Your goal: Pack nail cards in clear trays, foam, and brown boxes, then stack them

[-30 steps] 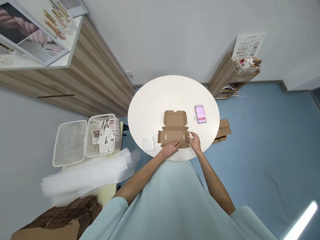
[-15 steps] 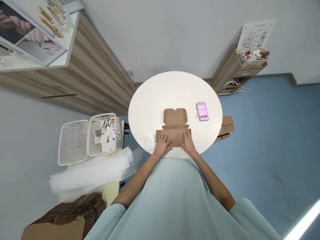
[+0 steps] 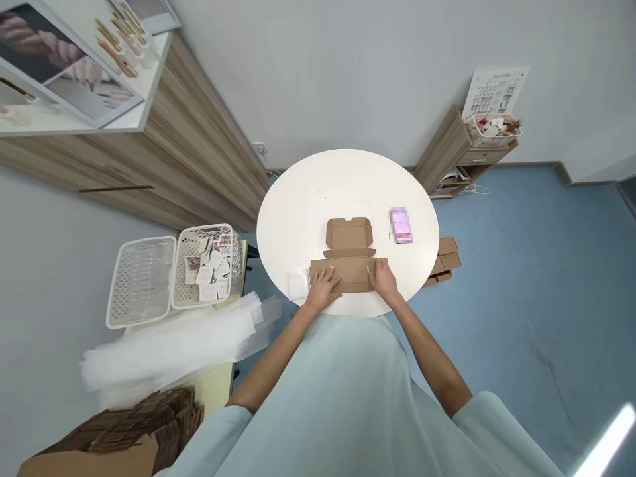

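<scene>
An unfolded brown cardboard box (image 3: 350,266) lies on the white oval table (image 3: 298,192), its lid panel spread toward the far side. My left hand (image 3: 322,290) rests on the left part of its near panel, fingers spread and flat. At the panel's right end, my right hand (image 3: 383,279) has its fingers curled over the side flap, gripping it. A small white square packet (image 3: 298,284) sits just left of my left hand. Farther right on the table is a pink and purple item (image 3: 401,225), blurred by pixels.
On the left, a white basket (image 3: 181,268) holds small cards, beside its lid (image 3: 142,281). Near it lie a roll of white wrap (image 3: 173,351) and stacked cardboard (image 3: 124,430). More brown boxes (image 3: 444,260) are on the floor right of the table. Cabinets (image 3: 209,132) stand behind.
My right hand has moved a little right, and the box's right side flap now extends farther outward. My left hand stays in place. The view has shifted slightly.
</scene>
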Action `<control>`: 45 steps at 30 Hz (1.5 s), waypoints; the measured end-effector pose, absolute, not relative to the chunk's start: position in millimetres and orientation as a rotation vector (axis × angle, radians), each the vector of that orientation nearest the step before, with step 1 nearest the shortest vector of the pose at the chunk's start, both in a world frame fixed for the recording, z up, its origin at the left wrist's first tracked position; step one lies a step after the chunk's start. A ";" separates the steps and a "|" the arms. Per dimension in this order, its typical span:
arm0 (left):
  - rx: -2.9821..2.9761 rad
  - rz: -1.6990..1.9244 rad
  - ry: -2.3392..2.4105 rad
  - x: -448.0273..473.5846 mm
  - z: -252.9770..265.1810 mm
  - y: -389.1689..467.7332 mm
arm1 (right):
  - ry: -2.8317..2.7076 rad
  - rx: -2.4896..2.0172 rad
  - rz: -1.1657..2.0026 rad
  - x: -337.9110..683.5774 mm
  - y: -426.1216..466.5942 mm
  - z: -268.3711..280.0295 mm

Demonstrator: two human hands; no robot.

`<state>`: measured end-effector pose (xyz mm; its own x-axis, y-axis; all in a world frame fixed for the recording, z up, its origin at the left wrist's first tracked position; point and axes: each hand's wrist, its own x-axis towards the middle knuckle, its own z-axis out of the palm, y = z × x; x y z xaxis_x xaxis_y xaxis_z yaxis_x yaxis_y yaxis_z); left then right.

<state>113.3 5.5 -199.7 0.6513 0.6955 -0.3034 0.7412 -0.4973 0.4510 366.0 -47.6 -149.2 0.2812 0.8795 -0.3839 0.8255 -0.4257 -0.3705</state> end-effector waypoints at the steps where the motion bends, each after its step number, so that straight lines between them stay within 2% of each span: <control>1: 2.315 -0.114 1.110 113.5 -199.2 5.8 | -1.622 -2.413 0.803 362.9 -37.8 -145.0; 4: 2.308 -0.150 1.106 114.4 -196.7 7.1 | -1.587 -2.367 0.762 354.1 -5.1 -134.4; 11: 2.253 -0.174 1.123 116.6 -189.2 12.3 | -1.394 -2.577 0.951 340.1 35.0 -128.9; 15: 2.253 -0.177 1.123 116.8 -186.0 13.4 | -1.406 -2.566 0.923 335.1 27.1 -132.0; 20: 2.215 -0.192 1.117 114.9 -183.6 17.7 | -1.639 -2.339 0.945 340.6 20.0 -139.6; 30: 2.005 0.094 1.109 103.7 -174.7 26.2 | -1.735 -2.016 1.276 375.1 -21.5 -156.5; 36: 1.840 0.152 1.362 101.9 -170.3 30.1 | -1.753 -2.058 1.286 369.4 -41.2 -157.3; 45: 2.036 0.022 1.331 116.1 -158.1 31.6 | -1.801 -2.060 1.236 373.0 -37.6 -158.8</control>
<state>116.1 31.6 -158.1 0.4736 0.8113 -0.3429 0.7994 -0.2326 0.5539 373.0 -37.6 -158.8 -0.0531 0.8762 -0.4790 0.7622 -0.2743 -0.5863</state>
